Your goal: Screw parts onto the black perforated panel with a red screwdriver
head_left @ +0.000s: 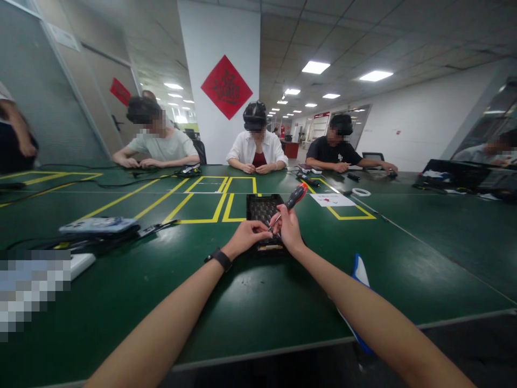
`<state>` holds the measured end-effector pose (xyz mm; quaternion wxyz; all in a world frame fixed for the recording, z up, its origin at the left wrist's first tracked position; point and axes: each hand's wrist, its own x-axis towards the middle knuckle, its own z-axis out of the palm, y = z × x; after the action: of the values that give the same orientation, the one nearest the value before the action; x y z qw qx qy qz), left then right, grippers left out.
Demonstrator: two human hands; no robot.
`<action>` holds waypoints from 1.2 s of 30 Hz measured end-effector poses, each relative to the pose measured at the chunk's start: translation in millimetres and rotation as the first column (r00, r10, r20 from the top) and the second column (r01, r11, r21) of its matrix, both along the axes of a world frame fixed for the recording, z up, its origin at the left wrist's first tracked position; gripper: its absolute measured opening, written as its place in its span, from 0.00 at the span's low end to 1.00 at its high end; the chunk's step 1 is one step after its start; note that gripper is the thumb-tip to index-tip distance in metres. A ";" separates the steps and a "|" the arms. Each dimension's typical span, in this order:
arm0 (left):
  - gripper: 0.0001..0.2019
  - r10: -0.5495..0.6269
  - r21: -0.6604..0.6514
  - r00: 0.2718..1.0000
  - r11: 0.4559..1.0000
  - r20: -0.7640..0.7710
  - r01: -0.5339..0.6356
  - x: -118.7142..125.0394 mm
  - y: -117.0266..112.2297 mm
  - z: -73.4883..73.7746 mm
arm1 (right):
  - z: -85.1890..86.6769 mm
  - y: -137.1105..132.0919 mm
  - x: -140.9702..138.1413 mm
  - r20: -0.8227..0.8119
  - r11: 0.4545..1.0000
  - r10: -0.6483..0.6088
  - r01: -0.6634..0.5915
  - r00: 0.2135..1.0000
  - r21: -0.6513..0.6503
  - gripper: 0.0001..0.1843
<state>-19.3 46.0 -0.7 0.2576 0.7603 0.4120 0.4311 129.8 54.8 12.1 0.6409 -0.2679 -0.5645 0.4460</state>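
Note:
A black tray-like case (251, 203) with rows of small dark parts in it lies on the green table. My right hand (291, 230) grips a screwdriver (296, 197) with a black and red handle, tilted so that its thin shaft points down and left over the case. At the shaft's lower end, my left hand (247, 238) has thumb and fingers pinched together. Whatever it pinches is too small to make out. Both hands rest over the near part of the case and hide some of it.
Yellow tape lines mark the green table (194, 302). On the left sit a light-blue flat device (99, 224) with cables and a white object (83, 265). A blue-and-white item (361, 271) lies by my right forearm. Paper (332, 200) and a white ring (361, 192) lie beyond; several people sit opposite.

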 end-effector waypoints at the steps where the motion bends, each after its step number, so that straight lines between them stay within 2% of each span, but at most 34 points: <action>1: 0.16 -0.017 -0.028 1.000 0.999 0.000 0.017 1.5 -1.0 0.4 | 0.2 -0.5 0.0 0.001 1.000 -0.002 0.002 1.000 0.006 0.18; 6: 0.16 -0.062 -0.099 0.998 0.993 0.010 0.063 1.8 0.6 -0.3 | 1.7 -2.8 1.7 0.003 0.997 0.069 -0.069 0.998 0.021 0.17; 10: 0.16 -0.137 -0.083 0.991 0.987 0.006 0.137 1.7 -0.1 0.7 | 2.5 -0.4 4.6 -0.030 0.979 0.202 -0.203 0.979 -0.029 0.17; 12: 0.16 -0.149 -0.067 0.989 0.986 0.024 0.151 2.7 -1.1 0.8 | 2.4 0.7 5.1 -0.033 0.975 0.216 -0.217 0.976 -0.043 0.17; 17: 0.15 -0.032 -0.047 0.997 0.998 0.063 0.035 4.8 -0.6 -2.2 | 3.0 -2.4 3.1 -0.028 0.983 0.184 -0.184 0.983 -0.024 0.17; 20: 0.15 -0.016 -0.081 0.996 0.996 0.087 0.023 4.1 1.0 -4.4 | 3.9 -4.5 2.6 -0.025 0.983 0.182 -0.182 0.983 -0.016 0.17; 25: 0.14 -0.129 -0.155 0.984 0.977 0.127 0.148 2.9 1.5 -5.3 | 1.7 0.8 5.5 -0.028 0.964 0.251 -0.252 0.968 -0.081 0.18; 28: 0.15 -0.186 -0.153 0.970 0.966 0.159 0.210 3.5 0.4 -4.6 | -1.1 4.9 6.9 -0.045 0.960 0.263 -0.266 0.964 -0.093 0.18; 30: 0.16 -0.155 -0.109 0.978 0.979 0.143 0.171 4.2 -0.9 -3.6 | -2.1 5.8 7.1 -0.061 0.963 0.250 -0.255 0.966 -0.084 0.18; 33: 0.15 -0.047 -0.025 0.996 0.998 0.072 0.049 4.8 -2.4 -1.8 | -1.7 4.4 6.8 -0.047 0.967 0.239 -0.242 0.970 -0.077 0.19; 36: 0.15 0.001 -0.024 1.000 1.000 0.020 -0.001 4.3 -2.4 -1.0 | -0.1 1.8 6.0 -0.008 0.970 0.235 -0.235 0.972 -0.060 0.19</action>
<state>-15.0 43.6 -1.7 0.2708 0.7526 0.4150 0.4338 135.7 56.7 11.9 0.5753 -0.2184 -0.5782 0.5357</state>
